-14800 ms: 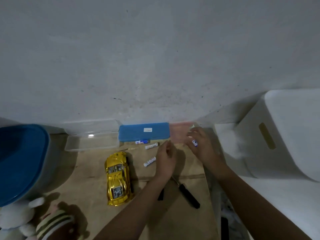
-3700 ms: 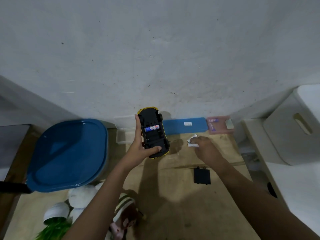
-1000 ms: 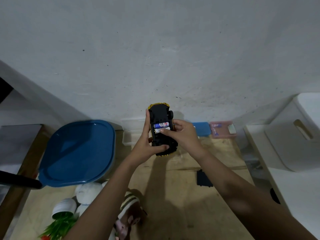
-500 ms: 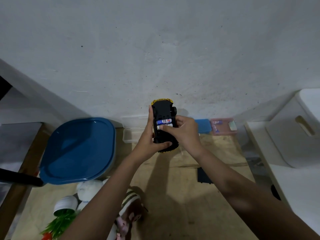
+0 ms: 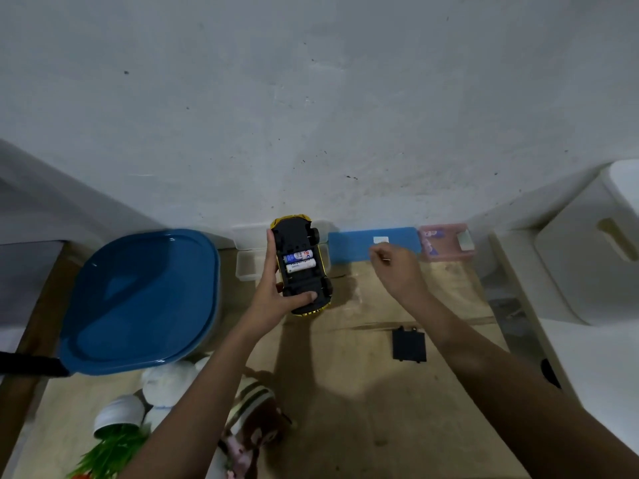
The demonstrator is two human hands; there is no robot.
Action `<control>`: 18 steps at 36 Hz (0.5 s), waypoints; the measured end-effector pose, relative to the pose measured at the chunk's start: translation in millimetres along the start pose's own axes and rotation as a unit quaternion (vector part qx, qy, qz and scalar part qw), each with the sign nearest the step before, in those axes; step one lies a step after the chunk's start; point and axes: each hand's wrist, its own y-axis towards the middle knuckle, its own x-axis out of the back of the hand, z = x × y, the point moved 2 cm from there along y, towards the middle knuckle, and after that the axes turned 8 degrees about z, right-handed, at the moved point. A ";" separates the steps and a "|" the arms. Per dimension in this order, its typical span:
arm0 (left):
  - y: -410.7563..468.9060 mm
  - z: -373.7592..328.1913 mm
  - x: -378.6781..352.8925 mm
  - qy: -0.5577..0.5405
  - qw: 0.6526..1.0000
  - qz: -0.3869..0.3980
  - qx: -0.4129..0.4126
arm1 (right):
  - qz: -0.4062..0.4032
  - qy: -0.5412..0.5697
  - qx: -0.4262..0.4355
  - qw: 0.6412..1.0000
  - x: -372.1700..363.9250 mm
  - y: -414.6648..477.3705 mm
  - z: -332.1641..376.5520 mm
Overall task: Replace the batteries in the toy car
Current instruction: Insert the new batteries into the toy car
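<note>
My left hand (image 5: 273, 299) grips the yellow toy car (image 5: 301, 264) and holds it upside down above the wooden table, black underside facing me. The battery compartment is uncovered, with two batteries (image 5: 299, 261) lying side by side in it. My right hand (image 5: 397, 267) hovers to the right of the car, apart from it, over the near edge of a blue lid (image 5: 349, 243). Its fingers are loosely curled and I see nothing in them. The black battery cover (image 5: 408, 345) lies on the table below my right forearm.
A pink box (image 5: 446, 242) sits at the wall beside the blue lid. A clear tray (image 5: 246, 266) lies behind the car. A large blue tub lid (image 5: 138, 299) fills the left, a white bin (image 5: 587, 257) the right. Plush toys (image 5: 249, 409) and a tipped white pot (image 5: 117, 414) lie in front.
My right hand has left the car's battery compartment and moved right, toward the blue lid. A second battery now sits in the compartment. My left hand still holds the car.
</note>
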 end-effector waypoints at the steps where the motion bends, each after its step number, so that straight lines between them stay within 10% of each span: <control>1: 1.1 2.2 0.8 -0.002 1.000 -0.003 0.004 | 0.012 -0.042 -0.013 0.999 0.5 2.9 -13.2; 18: 20.5 13.2 -1.9 -0.007 1.000 0.002 0.012 | 0.095 -0.407 0.034 0.908 -11.4 16.8 -56.1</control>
